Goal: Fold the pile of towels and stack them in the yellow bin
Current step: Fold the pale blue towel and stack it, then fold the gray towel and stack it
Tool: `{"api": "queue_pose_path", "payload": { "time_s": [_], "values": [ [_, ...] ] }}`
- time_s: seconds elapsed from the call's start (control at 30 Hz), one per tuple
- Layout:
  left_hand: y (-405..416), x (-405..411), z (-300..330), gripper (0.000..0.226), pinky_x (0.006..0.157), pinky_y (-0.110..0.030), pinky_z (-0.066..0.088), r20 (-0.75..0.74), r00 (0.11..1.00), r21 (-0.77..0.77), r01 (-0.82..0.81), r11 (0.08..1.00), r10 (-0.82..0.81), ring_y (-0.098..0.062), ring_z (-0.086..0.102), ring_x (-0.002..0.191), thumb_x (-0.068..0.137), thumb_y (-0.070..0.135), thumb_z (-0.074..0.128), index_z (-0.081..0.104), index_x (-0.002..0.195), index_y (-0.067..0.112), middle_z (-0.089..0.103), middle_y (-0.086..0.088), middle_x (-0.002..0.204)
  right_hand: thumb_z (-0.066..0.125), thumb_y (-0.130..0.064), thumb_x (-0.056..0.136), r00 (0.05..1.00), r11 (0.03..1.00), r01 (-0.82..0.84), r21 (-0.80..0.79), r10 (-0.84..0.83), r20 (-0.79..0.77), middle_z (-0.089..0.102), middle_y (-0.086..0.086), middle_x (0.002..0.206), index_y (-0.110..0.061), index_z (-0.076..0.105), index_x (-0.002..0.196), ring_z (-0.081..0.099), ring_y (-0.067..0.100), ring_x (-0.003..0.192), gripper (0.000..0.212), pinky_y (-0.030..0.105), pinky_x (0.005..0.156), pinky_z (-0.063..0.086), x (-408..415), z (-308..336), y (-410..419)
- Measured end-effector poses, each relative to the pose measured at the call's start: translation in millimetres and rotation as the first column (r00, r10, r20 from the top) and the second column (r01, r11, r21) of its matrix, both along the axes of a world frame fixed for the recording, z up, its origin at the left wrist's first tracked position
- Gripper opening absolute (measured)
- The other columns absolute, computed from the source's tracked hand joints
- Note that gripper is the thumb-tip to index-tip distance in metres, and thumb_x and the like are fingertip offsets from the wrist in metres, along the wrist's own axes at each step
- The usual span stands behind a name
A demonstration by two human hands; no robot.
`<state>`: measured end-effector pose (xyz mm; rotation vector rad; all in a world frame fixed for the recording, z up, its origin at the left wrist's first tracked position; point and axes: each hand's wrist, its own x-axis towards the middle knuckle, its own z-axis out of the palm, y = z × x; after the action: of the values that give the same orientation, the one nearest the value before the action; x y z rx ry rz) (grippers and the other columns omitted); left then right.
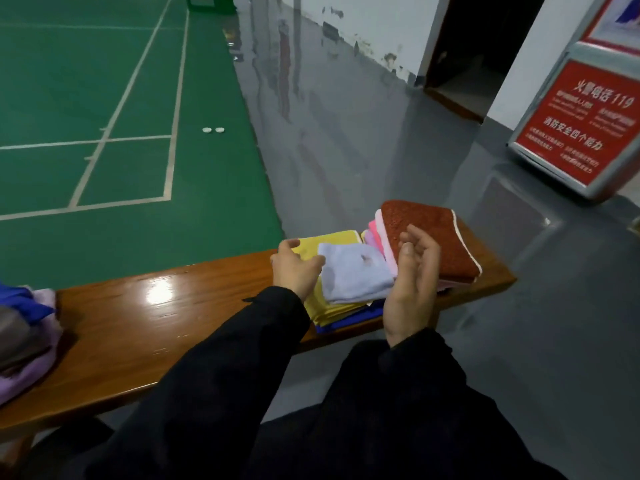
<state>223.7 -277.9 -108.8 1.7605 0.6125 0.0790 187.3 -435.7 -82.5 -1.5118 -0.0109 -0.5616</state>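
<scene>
A folded pale blue towel lies on top of a yellow towel, with a dark blue one under them, near the right end of a wooden bench. Beside them a rust-red towel tops a stack of pink ones. My left hand rests on the yellow towel at the pale blue towel's left edge, fingers relaxed. My right hand hovers palm-in at its right edge, fingers loosely bent, holding nothing. No yellow bin is in view.
A heap of unfolded towels, purple, grey and blue, sits at the bench's left end. Grey floor lies beyond the bench, a green court to the left. A red sign stand is at the right.
</scene>
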Motion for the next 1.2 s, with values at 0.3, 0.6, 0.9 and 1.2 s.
{"api": "queue_pose_path", "payload": {
  "time_s": [0.3, 0.6, 0.9, 1.2],
  "values": [
    [50, -39, 0, 0.011, 0.066, -0.026, 0.046, 0.184, 0.981, -0.012, 0.059, 0.998, -0.056, -0.009, 0.058, 0.071, 0.095, 0.016, 0.062, 0.071, 0.099, 0.011, 0.068, 0.001, 0.087, 0.059, -0.030, 0.100, 0.925, 0.548, -0.378, -0.746, 0.242, -0.292, 0.073, -0.001, 0.112, -0.021, 0.075, 0.108, 0.062, 0.022, 0.107, 0.020, 0.036, 0.090, 0.050, 22, -37, 53],
    [226, -144, 10, 0.017, 0.080, -0.028, 0.049, 0.124, 0.960, 0.449, -0.279, 0.849, 0.250, -0.022, 0.066, 0.089, 0.096, 0.020, 0.060, 0.073, 0.102, 0.011, 0.071, -0.004, 0.095, 0.062, -0.029, 0.100, 0.713, 0.377, -0.623, -0.685, 0.635, -0.299, 0.069, -0.010, 0.106, -0.025, 0.074, 0.102, 0.061, 0.010, 0.102, 0.013, 0.031, 0.091, 0.050, -27, -18, 199],
    [355, -224, -38, 0.060, 0.083, -0.043, 0.055, -0.324, 0.867, 0.898, 0.157, 0.410, 0.378, -0.029, 0.063, 0.107, 0.075, 0.077, 0.051, 0.061, 0.108, 0.027, 0.060, -0.004, 0.121, 0.057, -0.034, 0.103, 0.627, 0.199, -0.650, -0.734, 0.687, -0.368, 0.064, -0.016, 0.107, -0.029, 0.070, 0.105, 0.058, 0.005, 0.104, 0.015, 0.027, 0.093, 0.049, -54, -37, 220],
    [358, -239, -5, 0.044, 0.067, -0.038, 0.052, -0.002, 0.974, 0.969, -0.054, 0.240, 0.227, -0.032, 0.067, 0.084, 0.090, 0.052, 0.030, 0.064, 0.094, 0.025, 0.070, -0.007, 0.096, 0.059, -0.033, 0.101, 0.642, 0.218, -0.657, -0.722, 0.664, -0.383, 0.066, -0.018, 0.106, -0.030, 0.073, 0.104, 0.059, 0.001, 0.102, 0.014, 0.023, 0.088, 0.049, -44, -24, 204]
  ]
}}
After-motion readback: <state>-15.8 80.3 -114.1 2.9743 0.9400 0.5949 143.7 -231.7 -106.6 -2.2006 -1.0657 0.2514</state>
